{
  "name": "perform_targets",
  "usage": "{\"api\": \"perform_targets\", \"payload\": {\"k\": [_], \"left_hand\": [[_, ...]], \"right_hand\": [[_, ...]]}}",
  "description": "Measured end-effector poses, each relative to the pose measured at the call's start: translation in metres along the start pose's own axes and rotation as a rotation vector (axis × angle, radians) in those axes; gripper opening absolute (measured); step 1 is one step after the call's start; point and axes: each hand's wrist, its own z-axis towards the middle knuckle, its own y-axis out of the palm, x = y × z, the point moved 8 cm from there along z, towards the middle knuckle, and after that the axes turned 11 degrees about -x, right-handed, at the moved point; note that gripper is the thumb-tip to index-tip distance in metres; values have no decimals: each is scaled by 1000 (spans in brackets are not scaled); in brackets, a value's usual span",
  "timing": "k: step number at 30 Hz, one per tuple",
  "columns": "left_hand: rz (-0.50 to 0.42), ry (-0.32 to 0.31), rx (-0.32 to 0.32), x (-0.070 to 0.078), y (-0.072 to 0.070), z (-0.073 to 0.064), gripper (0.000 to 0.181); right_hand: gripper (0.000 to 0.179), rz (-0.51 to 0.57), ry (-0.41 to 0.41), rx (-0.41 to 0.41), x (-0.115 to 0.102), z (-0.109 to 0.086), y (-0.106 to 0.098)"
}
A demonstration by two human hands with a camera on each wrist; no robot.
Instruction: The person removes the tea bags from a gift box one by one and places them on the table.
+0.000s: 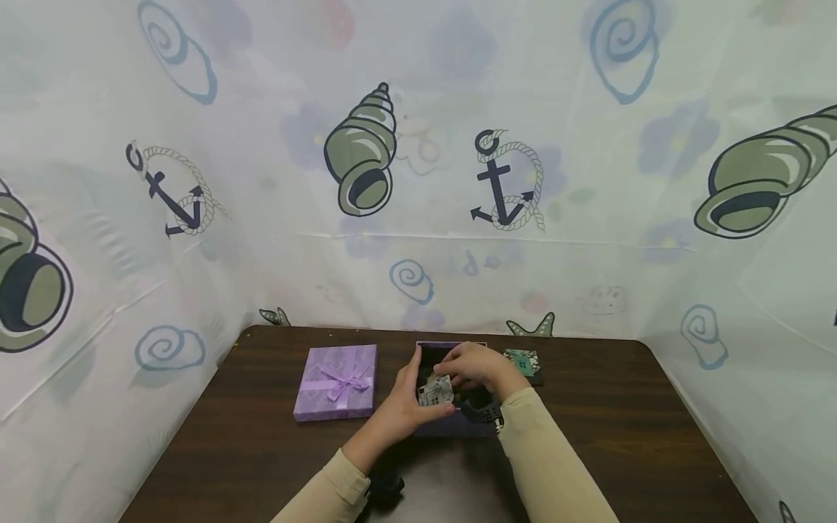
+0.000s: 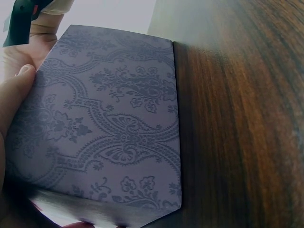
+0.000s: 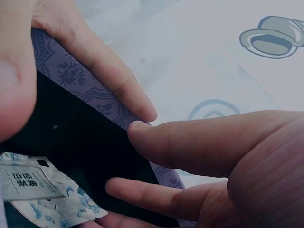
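Observation:
My left hand (image 1: 405, 403) grips the left side of a purple patterned gift box (image 2: 114, 114), its thumb along the near side in the head view. My right hand (image 1: 480, 367) reaches over the box's dark inside. In the right wrist view its thumb and fingers (image 3: 156, 194) are apart, and a lower fingertip is beside the tip of a small packet (image 3: 78, 199). That packet is white with blue flowers and a printed label, and lies inside the box. Whether the right fingertips touch it is hard to tell.
A square lilac lid (image 1: 336, 383) with a ribbon bow lies left of the box. Right of the box are a small green patterned packet (image 1: 523, 361) and something dark beneath it. Everything is on a dark wooden table (image 1: 601, 407), with a printed white cloth (image 1: 445, 181) behind.

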Motion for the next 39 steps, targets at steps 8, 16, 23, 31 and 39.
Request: {"api": "perform_targets", "payload": {"k": [8, 16, 23, 31, 39], "left_hand": [[7, 0, -1, 1, 0, 1, 135], [-7, 14, -18, 4, 3, 1, 135], [-12, 0, -7, 3, 1, 1, 136], [5, -13, -12, 0, 1, 1, 136], [-7, -10, 2, 0, 0, 1, 136]], "right_hand": [[36, -83, -16, -65, -1, -2, 3], [30, -132, -61, -104, -1, -4, 5], [26, -10, -150, -68, 2, -3, 2], [27, 0, -200, 5, 4, -3, -2], [41, 93, -257, 103, 6, -8, -5]]}}
